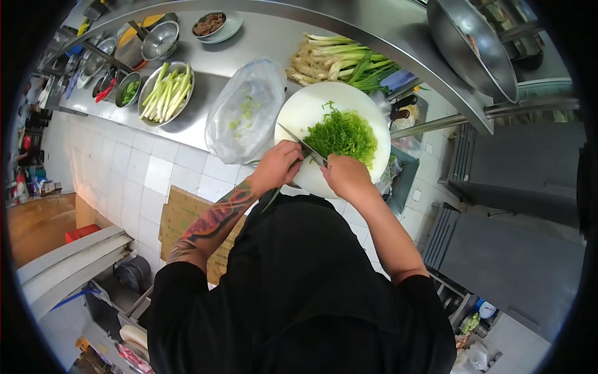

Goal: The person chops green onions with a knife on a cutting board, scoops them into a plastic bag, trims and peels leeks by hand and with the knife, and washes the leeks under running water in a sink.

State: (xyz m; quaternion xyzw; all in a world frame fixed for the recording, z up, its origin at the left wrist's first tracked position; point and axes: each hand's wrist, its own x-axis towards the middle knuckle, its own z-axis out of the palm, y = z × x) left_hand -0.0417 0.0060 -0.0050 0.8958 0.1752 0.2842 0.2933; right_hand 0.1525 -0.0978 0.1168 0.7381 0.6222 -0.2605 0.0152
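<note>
Curls left hand (pixel 280 165) around long leaves (pixel 271 198) at near-left edge of board (pixel 291 107). Grips knife (pixel 303 142) by its handle in closed right hand (pixel 346 177), pointing it diagonally away and leftward over board, blade beyond the fist. Has chopped greens (pixel 349 138) on board, scallions (pixel 339 59) behind it.

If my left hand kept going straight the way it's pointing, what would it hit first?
Most likely the knife, whose blade crosses just ahead of your left hand, with the chopped greens beyond. From above, I can't tell whether your fingers would clear the blade.
</note>
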